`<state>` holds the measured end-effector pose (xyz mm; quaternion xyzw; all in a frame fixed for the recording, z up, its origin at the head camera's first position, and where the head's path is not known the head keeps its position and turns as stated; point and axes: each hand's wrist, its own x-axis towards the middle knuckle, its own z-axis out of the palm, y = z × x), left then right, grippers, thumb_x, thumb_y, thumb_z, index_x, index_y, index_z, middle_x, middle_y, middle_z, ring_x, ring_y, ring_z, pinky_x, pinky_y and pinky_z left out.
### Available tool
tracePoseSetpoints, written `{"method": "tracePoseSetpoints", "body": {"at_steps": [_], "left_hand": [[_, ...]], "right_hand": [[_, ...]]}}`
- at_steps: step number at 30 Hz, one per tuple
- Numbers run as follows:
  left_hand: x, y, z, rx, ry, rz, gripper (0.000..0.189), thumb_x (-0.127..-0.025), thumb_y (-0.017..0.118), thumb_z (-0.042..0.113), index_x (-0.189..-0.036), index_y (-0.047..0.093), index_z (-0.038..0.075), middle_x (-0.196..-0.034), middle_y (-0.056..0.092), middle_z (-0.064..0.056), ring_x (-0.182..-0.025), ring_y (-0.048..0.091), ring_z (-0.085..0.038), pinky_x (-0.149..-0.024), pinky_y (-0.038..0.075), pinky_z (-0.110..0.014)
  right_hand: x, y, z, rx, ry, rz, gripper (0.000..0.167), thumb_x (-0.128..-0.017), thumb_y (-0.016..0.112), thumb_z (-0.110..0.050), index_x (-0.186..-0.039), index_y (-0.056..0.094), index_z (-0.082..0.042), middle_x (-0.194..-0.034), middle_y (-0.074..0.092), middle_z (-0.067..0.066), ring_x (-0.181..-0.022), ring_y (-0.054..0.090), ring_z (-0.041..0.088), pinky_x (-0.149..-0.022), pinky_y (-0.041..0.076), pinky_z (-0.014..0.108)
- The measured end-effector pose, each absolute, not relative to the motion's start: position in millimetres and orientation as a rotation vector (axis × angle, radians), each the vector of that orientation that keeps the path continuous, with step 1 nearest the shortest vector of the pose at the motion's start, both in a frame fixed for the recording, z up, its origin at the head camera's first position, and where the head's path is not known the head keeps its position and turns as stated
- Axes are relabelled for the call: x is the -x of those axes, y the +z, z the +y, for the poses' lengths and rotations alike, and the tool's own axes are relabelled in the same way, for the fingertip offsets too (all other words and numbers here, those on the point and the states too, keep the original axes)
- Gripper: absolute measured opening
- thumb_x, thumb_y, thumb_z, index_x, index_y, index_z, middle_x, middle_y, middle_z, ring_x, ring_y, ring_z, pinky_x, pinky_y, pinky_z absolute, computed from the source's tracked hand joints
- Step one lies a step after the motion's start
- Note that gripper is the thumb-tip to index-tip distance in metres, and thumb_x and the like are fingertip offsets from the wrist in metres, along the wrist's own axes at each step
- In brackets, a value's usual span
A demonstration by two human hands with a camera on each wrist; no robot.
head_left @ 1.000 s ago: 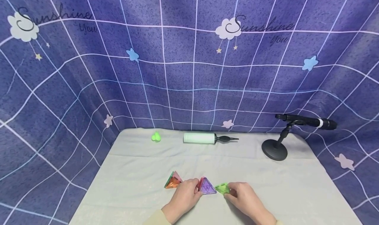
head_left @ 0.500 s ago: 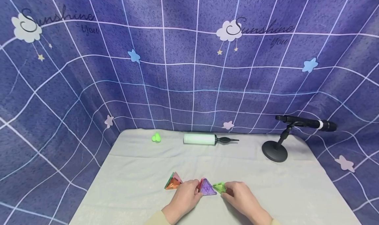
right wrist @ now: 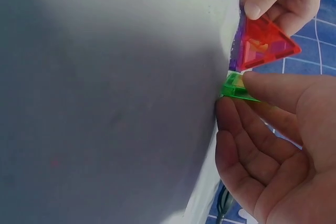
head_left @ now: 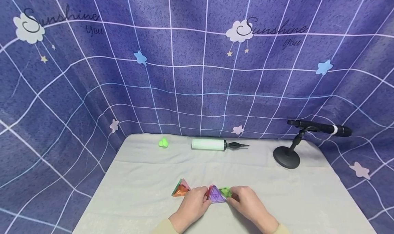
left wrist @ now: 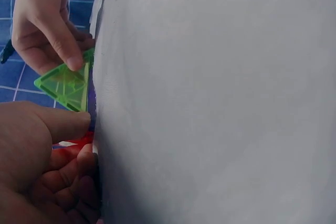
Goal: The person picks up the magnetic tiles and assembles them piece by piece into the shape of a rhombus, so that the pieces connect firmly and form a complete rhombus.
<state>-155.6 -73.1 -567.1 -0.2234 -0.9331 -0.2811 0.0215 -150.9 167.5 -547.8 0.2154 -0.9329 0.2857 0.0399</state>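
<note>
In the head view my left hand pinches the left side of a small upright shape made of translucent triangular magnetic tiles, a purple tile at the front and a red tile. A green triangular magnetic tile stands tilted against its right side, pinched between thumb and fingers of my right hand. The green tile's edge lies right at the purple one. Left of my left hand sits another tile pyramid in orange, pink and green, partly covered by that hand.
At the back of the white-covered table lie a small bright green object and a pale hand pump with a black nozzle. A black microphone on a stand is at the back right. A blue patterned curtain hangs behind.
My right hand has moved left with the green tile, which now overlaps the purple tile's right side and looks more upright. The left hand has stayed in place.
</note>
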Motion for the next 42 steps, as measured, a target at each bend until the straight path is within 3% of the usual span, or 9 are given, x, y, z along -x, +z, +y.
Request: {"method": "tracePoseSetpoints", "body": {"at_steps": [8,14,23,29,36,42], "left_hand": [[155.5,-566.4,-73.4,0.693,-0.862,-2.892,0.018,-0.086,0.082,0.017,-0.095,0.067,0.011,-0.068,0.044,0.013,-0.057,0.042,-0.003,-0.053,0.037,-0.024],[155.4,-566.6,-73.3,0.703,-0.859,-2.894,0.019,-0.086,0.081,0.016,-0.088,0.063,0.015,-0.067,0.044,0.013,-0.057,0.042,-0.003,-0.052,0.036,-0.024],[155.3,-568.0,-72.6,0.703,-0.854,-2.897,0.018,-0.086,0.081,0.016,-0.090,0.064,0.013,-0.067,0.044,0.013,-0.057,0.041,-0.003,-0.052,0.036,-0.025],[157.2,-569.8,-73.9,0.719,-0.853,-2.877,0.022,-0.086,0.081,0.017,-0.084,0.059,0.017,-0.066,0.043,0.013,-0.056,0.041,-0.003,-0.052,0.035,-0.025],[157.0,-567.7,-73.3,0.737,-0.798,-2.872,0.025,-0.086,0.081,0.017,-0.082,0.057,0.018,-0.065,0.042,0.013,-0.056,0.040,-0.004,-0.051,0.034,-0.025],[152.8,-563.2,-70.6,0.772,-0.674,-2.848,0.024,-0.086,0.082,0.017,-0.080,0.059,0.016,-0.068,0.048,0.010,-0.061,0.050,-0.006,-0.056,0.042,-0.029]], "right_hand": [[154.0,-548.1,160.7,-0.668,0.873,-2.835,0.027,-0.085,0.086,-0.014,-0.076,0.062,-0.023,-0.063,0.049,-0.020,-0.056,0.042,-0.002,-0.053,0.039,0.024],[154.2,-547.9,157.4,-0.682,0.864,-2.821,0.034,-0.083,0.086,-0.011,-0.072,0.056,-0.023,-0.059,0.044,-0.019,-0.054,0.037,-0.002,-0.051,0.035,0.023],[154.2,-545.8,154.8,-0.681,0.910,-2.830,0.034,-0.083,0.086,-0.008,-0.071,0.057,-0.023,-0.062,0.051,-0.019,-0.056,0.044,-0.003,-0.053,0.041,0.023],[155.7,-547.0,154.8,-0.677,0.929,-2.814,0.027,-0.083,0.086,-0.008,-0.075,0.064,-0.022,-0.067,0.059,-0.019,-0.060,0.052,-0.004,-0.057,0.048,0.023],[156.9,-547.4,152.5,-0.687,0.845,-2.800,0.023,-0.083,0.087,-0.011,-0.076,0.067,-0.021,-0.068,0.056,-0.019,-0.061,0.049,-0.003,-0.058,0.046,0.025],[154.9,-548.0,150.2,-0.705,0.810,-2.754,0.012,-0.081,0.088,-0.011,-0.083,0.077,-0.016,-0.073,0.064,-0.015,-0.066,0.055,-0.003,-0.061,0.050,0.026]]}}
